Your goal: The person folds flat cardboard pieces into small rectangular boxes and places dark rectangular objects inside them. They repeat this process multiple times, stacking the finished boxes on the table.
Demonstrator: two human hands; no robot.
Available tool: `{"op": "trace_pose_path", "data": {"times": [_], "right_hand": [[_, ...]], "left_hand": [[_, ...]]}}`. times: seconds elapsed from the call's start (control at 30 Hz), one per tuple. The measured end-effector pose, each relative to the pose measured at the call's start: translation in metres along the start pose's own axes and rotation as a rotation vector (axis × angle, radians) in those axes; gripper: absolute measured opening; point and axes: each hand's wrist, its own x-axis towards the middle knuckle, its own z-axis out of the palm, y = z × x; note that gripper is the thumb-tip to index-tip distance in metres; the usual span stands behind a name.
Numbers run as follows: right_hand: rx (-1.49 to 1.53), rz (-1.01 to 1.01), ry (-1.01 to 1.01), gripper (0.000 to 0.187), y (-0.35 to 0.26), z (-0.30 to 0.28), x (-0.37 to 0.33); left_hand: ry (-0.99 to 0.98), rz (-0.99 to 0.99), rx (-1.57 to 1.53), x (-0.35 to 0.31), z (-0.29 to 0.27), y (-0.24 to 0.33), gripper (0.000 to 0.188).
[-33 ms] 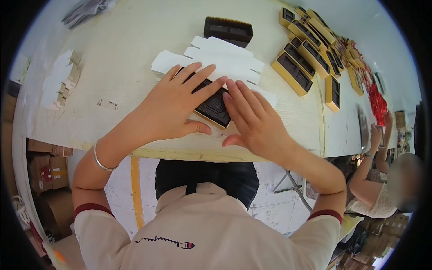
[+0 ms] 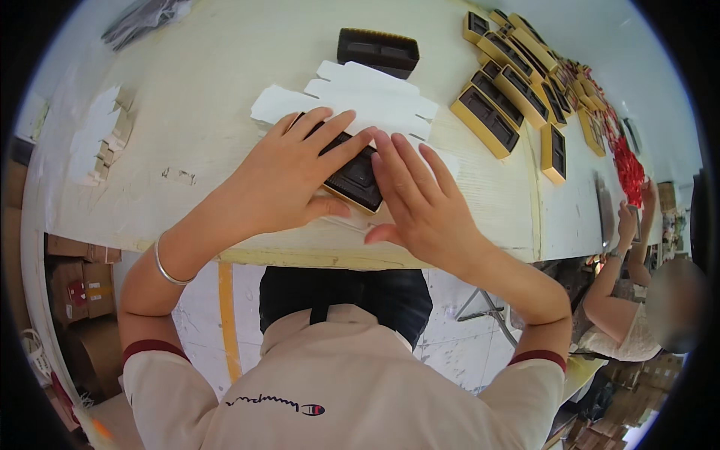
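A gold-sided box with a black moulded tray (image 2: 354, 185) in it lies near the table's front edge, partly covered by my hands. Over its left part my left hand (image 2: 289, 176) is open, with fingers spread across the top and the thumb by the near side. At the box's right end, my right hand (image 2: 424, 202) is open too, its fingers stretched out and its thumb apart. The fingertips of both hands nearly meet at the far side. Just beyond lie flat white card blanks (image 2: 364, 94) with notched edges, partly under my fingers.
Black trays (image 2: 377, 51) stand behind the white card. Many gold boxes with black trays (image 2: 487, 120) are heaped at the right. Folded white card pieces (image 2: 105, 142) stand at the left. Far right, a co-worker's hands (image 2: 628, 221) are near red ribbons (image 2: 628, 169).
My right hand has shifted very slightly, with its fingers a little more apart. My left hand and the box look nearly the same.
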Motion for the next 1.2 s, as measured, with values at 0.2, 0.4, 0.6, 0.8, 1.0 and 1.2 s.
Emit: {"op": "trace_pose_path", "data": {"times": [0.2,0.4,0.6,0.8,1.0,1.2], "right_hand": [[0.358,0.15,0.229,0.051,-0.005,0.016,0.001],[0.482,0.205,0.353,0.038,0.027,-0.008,-0.02],[0.321,0.581,0.342,0.03,0.153,-0.014,-0.048],[-0.034,0.416,0.303,0.055,0.191,-0.004,-0.011],[0.371,0.076,-0.001,0.063,0.035,-0.01,-0.001],[0.397,0.103,-0.074,0.058,0.013,0.009,-0.015]], "left_hand": [[-0.003,-0.081,-0.045,-0.003,0.002,0.004,0.081],[0.372,-0.071,-0.11,-0.008,-0.037,0.015,0.088],[0.027,-0.177,-0.217,-0.025,-0.027,-0.008,0.07],[-0.102,-0.161,-0.166,-0.018,-0.014,-0.016,0.06],[-0.073,-0.142,-0.174,-0.031,-0.009,-0.015,0.06],[0.002,-0.151,-0.098,-0.031,0.004,0.001,0.064]]}}
